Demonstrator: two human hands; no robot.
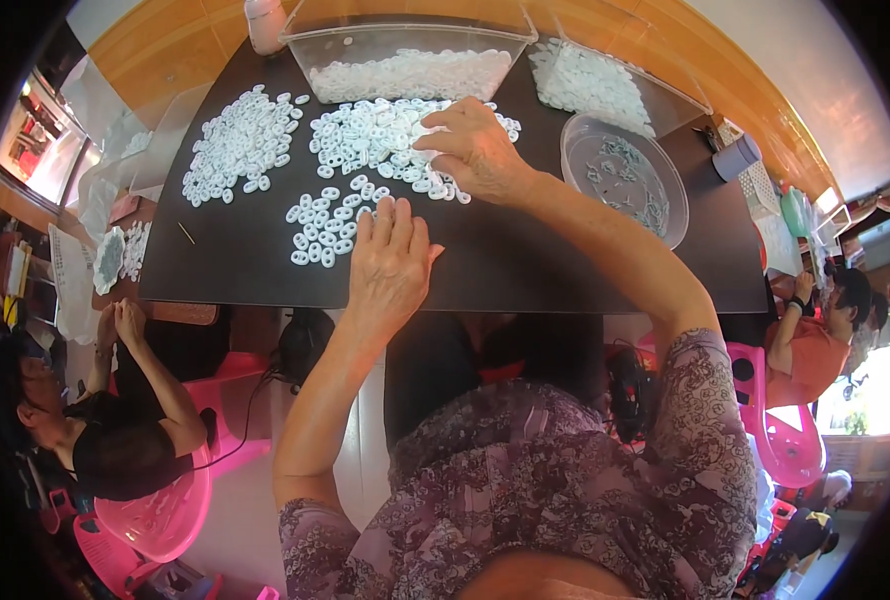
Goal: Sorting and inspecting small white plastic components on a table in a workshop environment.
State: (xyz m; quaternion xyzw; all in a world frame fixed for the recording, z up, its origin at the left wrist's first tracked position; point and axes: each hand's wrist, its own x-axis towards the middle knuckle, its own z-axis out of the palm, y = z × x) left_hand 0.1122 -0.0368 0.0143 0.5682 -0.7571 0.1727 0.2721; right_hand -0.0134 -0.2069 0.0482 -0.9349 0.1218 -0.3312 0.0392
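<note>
Small white oval plastic pieces with two round holes lie in groups on a dark table (pixel 525 260). My left hand (pixel 395 262) lies palm down, fingers stretched, at the right side of a loose near group of pieces (pixel 315 230). Its fingertips touch or cover a few of them. Farther out, my right hand (pixel 480 155) reaches over the right part of the middle pile (pixel 365 130), thumb and fingers apart on the pieces. Whether a piece sits under the right fingertips is hidden. Another heap of the same pieces (pixel 240 145) is at the left.
Behind the piles stands a clear plastic bin (pixel 415 35) of white pieces, with another clear container (pixel 590 85) beside it. A round clear tub (pixel 677 200) holds small greyish parts. A grey cup (pixel 735 158) stands far right. Co-workers sit left (pixel 130 440) and right (pixel 815 340).
</note>
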